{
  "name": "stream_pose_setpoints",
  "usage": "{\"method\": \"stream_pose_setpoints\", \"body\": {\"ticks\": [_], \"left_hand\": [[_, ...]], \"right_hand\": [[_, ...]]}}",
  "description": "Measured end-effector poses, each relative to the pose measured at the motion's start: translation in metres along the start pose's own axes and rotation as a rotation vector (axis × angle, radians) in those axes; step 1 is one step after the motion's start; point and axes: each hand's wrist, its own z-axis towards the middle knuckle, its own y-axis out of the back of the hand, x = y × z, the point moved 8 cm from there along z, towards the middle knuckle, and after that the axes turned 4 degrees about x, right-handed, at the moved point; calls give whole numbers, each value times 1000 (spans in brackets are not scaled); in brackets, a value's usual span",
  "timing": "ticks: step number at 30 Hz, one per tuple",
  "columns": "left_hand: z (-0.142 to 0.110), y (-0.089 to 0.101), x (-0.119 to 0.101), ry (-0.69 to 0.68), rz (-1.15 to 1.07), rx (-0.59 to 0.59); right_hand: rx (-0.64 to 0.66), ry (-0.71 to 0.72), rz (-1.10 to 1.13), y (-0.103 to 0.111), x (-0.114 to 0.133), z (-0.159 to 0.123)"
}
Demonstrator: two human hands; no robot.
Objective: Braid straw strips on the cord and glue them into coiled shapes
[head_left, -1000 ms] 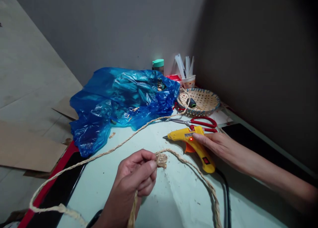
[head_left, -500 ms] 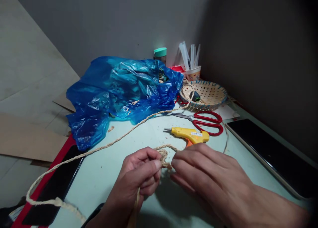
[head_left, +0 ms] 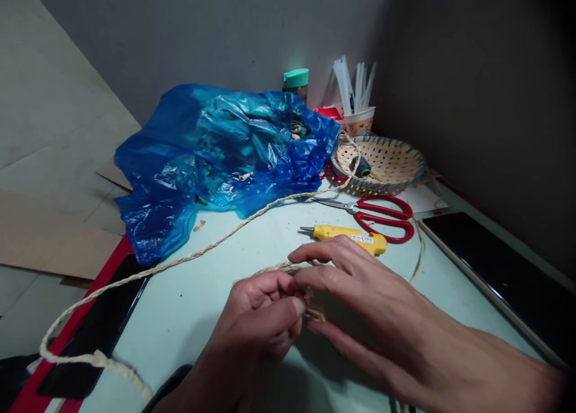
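Near the front of the pale green table, my left hand is closed, thumb and fingers pinching a small coiled piece of braided straw cord. My right hand reaches over this piece from the right, its fingers stretched out and its thumb apart below. Whether those fingertips touch the piece is hard to see, and most of it is hidden between the hands. A long straw cord runs from the basket across the table and loops at the left. Just beyond my right hand lies a yellow hot glue gun, partly covered.
Red-handled scissors lie behind the glue gun. A woven basket holds a dark spool. A blue plastic bag spreads at the back left, near a cup of clear sticks. A black slab lies right.
My right hand has moved left over the coiled piece, with its index finger lifted and stretched out. My left hand keeps its pinch. The whole view has shifted slightly.
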Motion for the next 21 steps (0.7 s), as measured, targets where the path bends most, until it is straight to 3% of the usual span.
{"method": "stream_pose_setpoints", "body": {"ticks": [4,14,21], "left_hand": [[0,1,0,-17,3,11],[-3,-3,0,-10,-94,91],[-7,-7,0,-13,-114,105]], "right_hand": [[-26,50,-25,-2,3,0],[-246,259,-243,10,15,-13],[-184,312,-247,11,14,-23]]}}
